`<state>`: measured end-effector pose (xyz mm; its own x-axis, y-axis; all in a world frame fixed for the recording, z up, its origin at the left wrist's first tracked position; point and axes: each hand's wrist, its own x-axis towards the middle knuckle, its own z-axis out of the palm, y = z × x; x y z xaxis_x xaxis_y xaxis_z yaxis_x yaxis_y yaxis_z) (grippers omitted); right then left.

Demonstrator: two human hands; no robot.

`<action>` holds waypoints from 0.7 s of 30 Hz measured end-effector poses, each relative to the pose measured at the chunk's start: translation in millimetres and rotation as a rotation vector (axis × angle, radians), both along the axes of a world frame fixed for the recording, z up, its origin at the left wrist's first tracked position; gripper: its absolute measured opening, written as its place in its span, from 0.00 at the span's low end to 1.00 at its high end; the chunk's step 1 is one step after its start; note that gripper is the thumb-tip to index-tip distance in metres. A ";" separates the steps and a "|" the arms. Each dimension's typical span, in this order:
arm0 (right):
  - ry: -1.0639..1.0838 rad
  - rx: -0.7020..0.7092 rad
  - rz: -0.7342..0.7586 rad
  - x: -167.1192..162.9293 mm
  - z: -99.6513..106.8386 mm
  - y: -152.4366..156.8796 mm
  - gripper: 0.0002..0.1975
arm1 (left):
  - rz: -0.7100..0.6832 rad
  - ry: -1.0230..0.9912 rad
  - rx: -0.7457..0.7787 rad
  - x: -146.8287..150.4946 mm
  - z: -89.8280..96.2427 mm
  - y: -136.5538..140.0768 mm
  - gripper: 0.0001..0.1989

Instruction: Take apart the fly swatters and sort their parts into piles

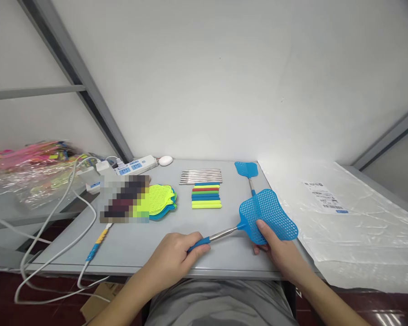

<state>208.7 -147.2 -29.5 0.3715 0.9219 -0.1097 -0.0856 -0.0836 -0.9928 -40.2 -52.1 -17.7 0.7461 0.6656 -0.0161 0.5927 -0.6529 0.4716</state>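
My left hand [178, 253] is wrapped round the blue handle of a fly swatter [272, 210], whose metal rod runs to the right. Its perforated blue head is pinched at the near edge by my right hand [279, 251], the thumb on top and the other fingers mostly hidden underneath. Behind that head lies a second blue swatter [246, 169] on the table, its handle partly covered. Left of it are a row of coloured handles [206, 197] in yellow, blue, green and red, and a row of metal rods [200, 176].
A stack of yellow and blue swatter heads [160, 201] lies on the grey table [136, 253], beside a blurred-out patch. A power strip [136, 166] with white cables and a white oval object [165, 160] sit behind. White plastic sheeting [353, 240] covers the right; wrapped bundles [34, 167] lie far left.
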 end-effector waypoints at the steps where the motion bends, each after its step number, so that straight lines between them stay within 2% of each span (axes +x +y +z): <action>1: 0.006 0.005 -0.003 -0.1 0.0 0.3 0.21 | -0.005 -0.003 0.008 0.9 -0.5 0.1 0.21; 8: -0.002 0.000 -0.103 -1.9 1.9 3.6 0.25 | 0.026 -0.026 0.028 10.6 -3.0 -1.8 0.20; 17: 0.020 -0.004 -0.026 1.2 -11.0 -1.9 0.23 | 0.014 -0.120 -0.132 4.1 6.2 -1.3 0.19; 21: -0.006 -0.007 -0.021 2.2 -10.2 -4.4 0.23 | 0.001 -0.152 -0.162 3.4 8.7 -1.4 0.18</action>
